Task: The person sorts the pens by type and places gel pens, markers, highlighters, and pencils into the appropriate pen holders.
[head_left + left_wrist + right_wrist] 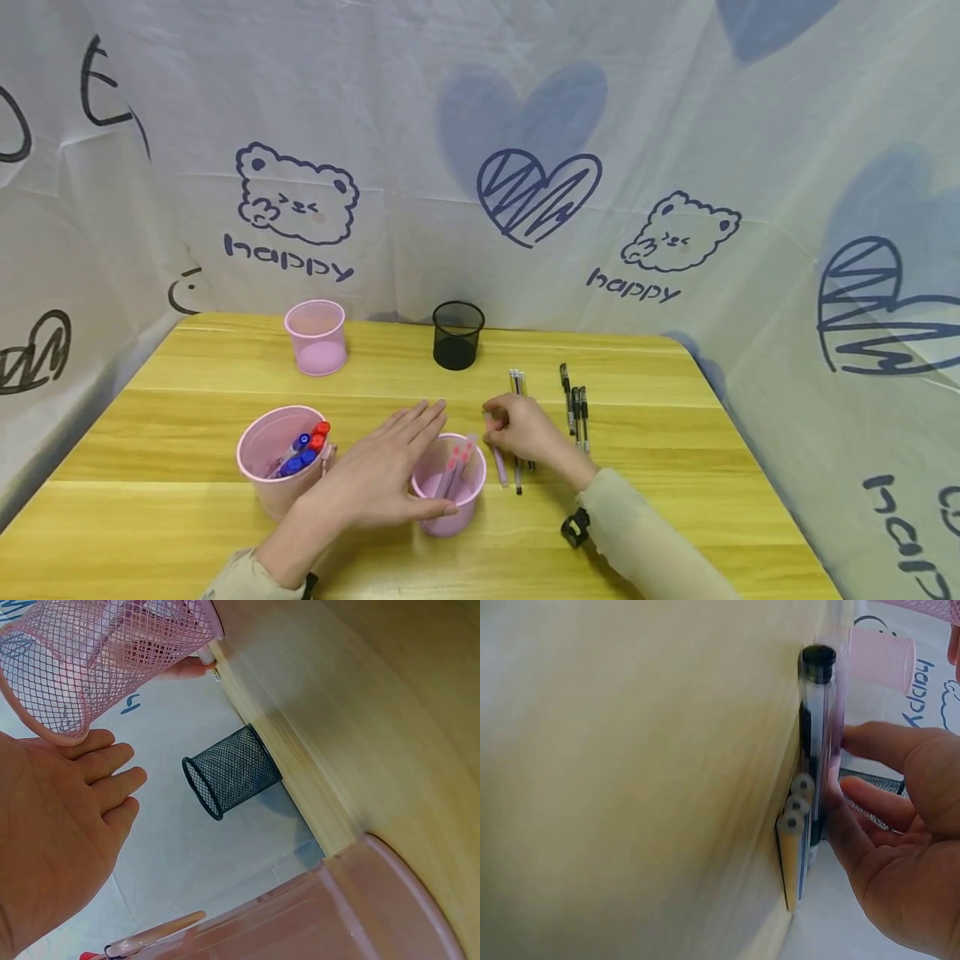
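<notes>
My left hand lies with fingers fairly straight at the left rim of a pink mesh pen cup. In the left wrist view, its fingers seem to touch the rim of that cup. Several pink-tipped pens lean inside it. My right hand pinches a pink pen between thumb and fingers, just right of the cup. Next to that pen lie pencils and a black-capped clear pen. The right wrist view shows the pencil ends beside the pinched pen.
On the left stands a larger pink bucket holding red- and blue-capped markers. A pink cup and a black mesh cup stand at the back. Several black-capped pens lie on the right of the wooden table.
</notes>
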Tool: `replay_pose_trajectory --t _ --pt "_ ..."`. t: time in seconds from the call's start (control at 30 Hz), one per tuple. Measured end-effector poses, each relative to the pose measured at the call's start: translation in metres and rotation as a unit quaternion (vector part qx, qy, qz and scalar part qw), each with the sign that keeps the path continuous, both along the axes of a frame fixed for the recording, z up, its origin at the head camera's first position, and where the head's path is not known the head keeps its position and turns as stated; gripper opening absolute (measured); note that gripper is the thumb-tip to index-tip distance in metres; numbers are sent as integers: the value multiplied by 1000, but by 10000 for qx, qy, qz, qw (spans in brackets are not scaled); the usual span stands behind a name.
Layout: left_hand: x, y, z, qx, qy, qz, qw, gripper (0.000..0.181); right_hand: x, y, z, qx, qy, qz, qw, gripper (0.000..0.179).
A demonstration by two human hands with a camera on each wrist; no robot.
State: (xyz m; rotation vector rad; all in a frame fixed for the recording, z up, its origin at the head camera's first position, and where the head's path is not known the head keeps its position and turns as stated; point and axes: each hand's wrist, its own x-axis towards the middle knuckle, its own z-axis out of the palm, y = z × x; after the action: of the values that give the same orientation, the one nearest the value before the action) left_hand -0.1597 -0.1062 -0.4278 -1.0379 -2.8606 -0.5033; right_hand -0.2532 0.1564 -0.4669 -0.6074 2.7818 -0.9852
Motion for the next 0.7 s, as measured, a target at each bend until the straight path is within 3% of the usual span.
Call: replay_pose_trajectory --t 0.4,0.7 --pt "-1 1 0 -13 22 5 10000 116 1 -4 1 160 254 50 9995 42" --pt "0 1 0 -22 31 30 10000 115 6 -3 3 -526 -24 -97 9986 47"
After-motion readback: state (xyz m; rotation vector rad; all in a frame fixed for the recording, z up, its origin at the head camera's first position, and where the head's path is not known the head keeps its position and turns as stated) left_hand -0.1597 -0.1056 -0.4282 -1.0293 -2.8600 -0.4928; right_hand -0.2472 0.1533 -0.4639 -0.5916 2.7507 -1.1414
